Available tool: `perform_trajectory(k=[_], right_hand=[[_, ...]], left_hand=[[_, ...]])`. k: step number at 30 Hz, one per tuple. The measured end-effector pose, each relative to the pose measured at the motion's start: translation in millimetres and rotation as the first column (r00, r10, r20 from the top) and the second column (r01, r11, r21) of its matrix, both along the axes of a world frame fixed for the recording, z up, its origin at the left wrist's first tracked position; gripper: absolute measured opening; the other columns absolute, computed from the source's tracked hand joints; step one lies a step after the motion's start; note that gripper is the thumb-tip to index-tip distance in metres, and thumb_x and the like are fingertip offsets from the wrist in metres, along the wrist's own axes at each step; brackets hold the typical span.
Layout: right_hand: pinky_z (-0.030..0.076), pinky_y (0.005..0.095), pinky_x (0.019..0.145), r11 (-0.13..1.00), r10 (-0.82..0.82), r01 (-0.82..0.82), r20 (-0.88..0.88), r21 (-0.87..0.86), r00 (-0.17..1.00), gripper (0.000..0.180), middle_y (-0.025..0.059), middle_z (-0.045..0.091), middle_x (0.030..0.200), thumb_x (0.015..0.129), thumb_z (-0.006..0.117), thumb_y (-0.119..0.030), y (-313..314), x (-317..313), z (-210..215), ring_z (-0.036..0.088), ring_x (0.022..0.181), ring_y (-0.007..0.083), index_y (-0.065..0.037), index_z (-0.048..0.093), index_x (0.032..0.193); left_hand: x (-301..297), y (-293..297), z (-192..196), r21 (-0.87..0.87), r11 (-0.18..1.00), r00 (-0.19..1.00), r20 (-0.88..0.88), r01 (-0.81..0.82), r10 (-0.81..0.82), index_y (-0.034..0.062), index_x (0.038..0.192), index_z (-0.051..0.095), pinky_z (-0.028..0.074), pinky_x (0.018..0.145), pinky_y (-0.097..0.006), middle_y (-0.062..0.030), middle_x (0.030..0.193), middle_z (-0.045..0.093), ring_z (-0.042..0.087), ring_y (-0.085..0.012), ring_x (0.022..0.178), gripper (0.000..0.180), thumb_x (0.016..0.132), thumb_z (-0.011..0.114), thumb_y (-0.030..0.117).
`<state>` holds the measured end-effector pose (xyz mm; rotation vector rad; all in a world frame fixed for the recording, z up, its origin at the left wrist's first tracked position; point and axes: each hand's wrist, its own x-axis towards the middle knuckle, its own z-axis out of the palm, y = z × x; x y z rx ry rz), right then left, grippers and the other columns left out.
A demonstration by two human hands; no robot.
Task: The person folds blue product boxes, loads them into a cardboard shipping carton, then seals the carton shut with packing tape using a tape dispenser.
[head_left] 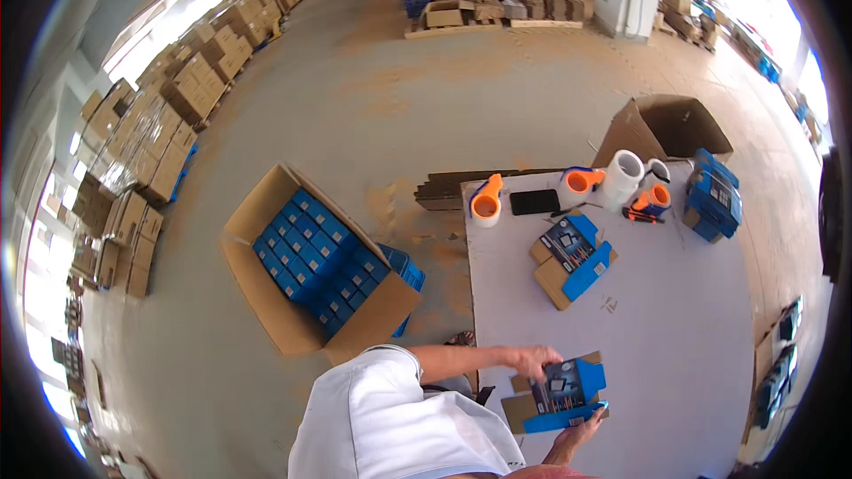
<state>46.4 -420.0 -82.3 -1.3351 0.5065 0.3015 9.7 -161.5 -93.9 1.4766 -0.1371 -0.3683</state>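
A blue printed cardboard box [563, 385] with its brown flaps folded out is tilted over the near part of the white table. My left hand [535, 361] reaches across from the left and grips its far left edge. From below, my right hand [581, 435] holds the lower right edge, fingers partly hidden under the box. Farther up the table lies a second blue box [572, 253] of the same kind, its flaps spread and brown inside showing. Neither hand touches it.
Orange tape dispensers [485, 205], a black phone [535, 202], a clear film roll [624, 175] and stacked flat blue boxes [713, 197] line the table's [657, 302] far side. Left stands a carton [297, 337] filled with small blue boxes; beyond the table, an open brown carton [621, 129].
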Motion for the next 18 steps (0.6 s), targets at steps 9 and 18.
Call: perform_trajectory(k=[9, 18], right_hand=[[0.053, 0.0326, 0.075, 0.997, 0.033, -0.044, 0.157, 0.065, 0.987, 0.049, 0.01, 0.056, 0.107, 0.094, 0.06, -0.034, 24.4, -26.5, -1.3, 0.059, 0.093, 0.0188, -0.006, 0.038, 0.128], [0.045, 0.0273, 0.078, 0.973, 0.224, -0.182, 0.375, -0.143, 0.9, 0.04, 0.0054, 0.054, 0.1, 0.095, 0.059, -0.037, -2.1, -27.8, -25.5, 0.054, 0.092, 0.0133, -0.01, 0.043, 0.12]], left_hand=[[-28.6, -31.5, 86.6, -0.077, 0.942, 0.945, -0.043, -0.327, 0.325, 0.0028, 0.112, 0.062, 0.045, 0.083, -0.028, -0.0026, 0.095, 0.065, 0.056, -0.0112, 0.09, 0.035, 0.092, 0.061, 0.031], [-45.7, -64.2, 68.8, -0.341, 0.794, 0.864, -0.202, -0.503, 0.461, 0.0086, 0.085, 0.063, 0.041, 0.071, -0.025, 0.0046, 0.078, 0.054, 0.047, -0.0054, 0.079, 0.026, 0.089, 0.067, 0.034]])
